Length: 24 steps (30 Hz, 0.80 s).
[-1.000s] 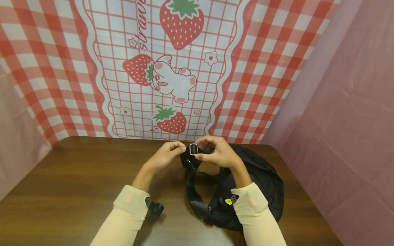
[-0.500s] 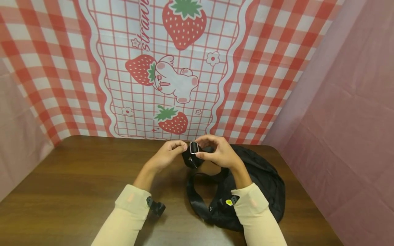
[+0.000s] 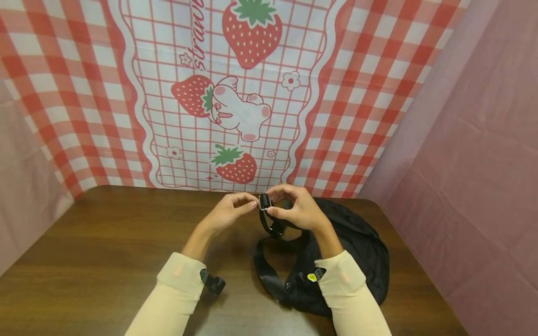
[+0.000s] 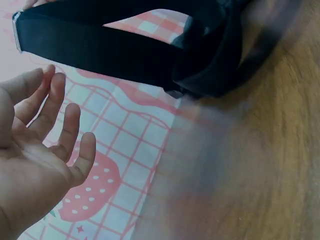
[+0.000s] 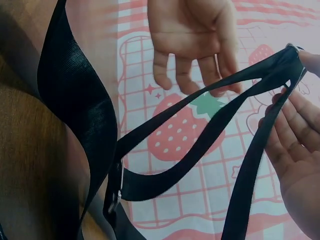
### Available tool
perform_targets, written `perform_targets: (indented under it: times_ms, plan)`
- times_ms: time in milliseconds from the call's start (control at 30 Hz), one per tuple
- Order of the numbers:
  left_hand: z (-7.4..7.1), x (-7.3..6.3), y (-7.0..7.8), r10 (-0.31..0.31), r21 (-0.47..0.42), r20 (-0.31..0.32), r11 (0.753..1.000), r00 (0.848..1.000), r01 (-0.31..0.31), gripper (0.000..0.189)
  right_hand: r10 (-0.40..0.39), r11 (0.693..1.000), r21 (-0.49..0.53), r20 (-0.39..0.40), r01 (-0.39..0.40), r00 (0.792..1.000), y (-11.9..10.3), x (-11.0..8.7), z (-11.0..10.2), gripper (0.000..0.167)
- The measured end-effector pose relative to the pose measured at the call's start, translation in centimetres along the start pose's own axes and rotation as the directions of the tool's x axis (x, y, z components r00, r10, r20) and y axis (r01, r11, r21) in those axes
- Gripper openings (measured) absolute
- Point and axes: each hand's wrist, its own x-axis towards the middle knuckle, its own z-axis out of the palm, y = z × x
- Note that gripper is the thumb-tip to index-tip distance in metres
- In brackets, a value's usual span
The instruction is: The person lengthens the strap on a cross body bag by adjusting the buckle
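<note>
My right hand (image 3: 300,212) pinches a metal-framed slider buckle (image 3: 265,201) on a black webbing strap (image 5: 250,155) of a bag, thumb below and fingers above. Close to the buckle's left side is my left hand (image 3: 227,214). In the left wrist view, its loosely bent fingers (image 4: 67,125) stand apart from the strap and hold nothing. The strap hangs in a loop under the buckle, with a second metal fitting (image 5: 116,185) lower down. A black bag (image 3: 357,242) lies on the table, partly hidden by my right forearm.
A wider black strap (image 3: 269,273) curves over the wooden table (image 3: 105,261) at the bag's left. A strawberry-print cloth (image 3: 235,116) hangs behind the table's far edge. Pink cloth (image 3: 475,163) hangs at the right. A small black camera (image 3: 214,283) is worn on my left wrist.
The strap loop beneath the buckle has swung down and right, away from my left fingers. The buckle has turned slightly in my right hand. My left hand has shifted a little to the right.
</note>
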Motion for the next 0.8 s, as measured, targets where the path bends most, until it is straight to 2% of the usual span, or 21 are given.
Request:
perform_targets:
  times_ms: [133,233,433,600,800]
  plan:
    - [-0.12,-0.16,-0.28,-0.026,0.088,0.074,0.996,0.997,0.020,0.022,-0.010,1.000,-0.004,-0.013,0.010,1.000,-0.04,-0.11,-0.09,0.034]
    - [-0.11,-0.26,-0.31,-0.029,0.114,0.100,0.993,0.995,0.018,0.019,-0.016,1.000,-0.005,-0.016,0.016,1.000,0.00,-0.14,-0.14,0.034]
    - [-0.20,-0.33,-0.38,-0.017,0.065,0.062,0.998,0.998,0.013,0.013,0.008,1.000,0.025,-0.005,-0.008,1.000,0.30,-0.08,-0.11,0.035]
    - [-0.16,-0.23,-0.12,0.008,0.022,0.037,1.000,0.999,-0.009,0.016,0.016,0.999,0.041,0.013,-0.016,1.000,0.19,0.05,0.09,0.033]
    - [-0.04,-0.14,-0.02,-0.010,0.024,0.022,1.000,1.000,0.009,0.020,0.024,0.999,0.024,-0.017,-0.024,1.000,0.87,-0.01,0.21,0.034]
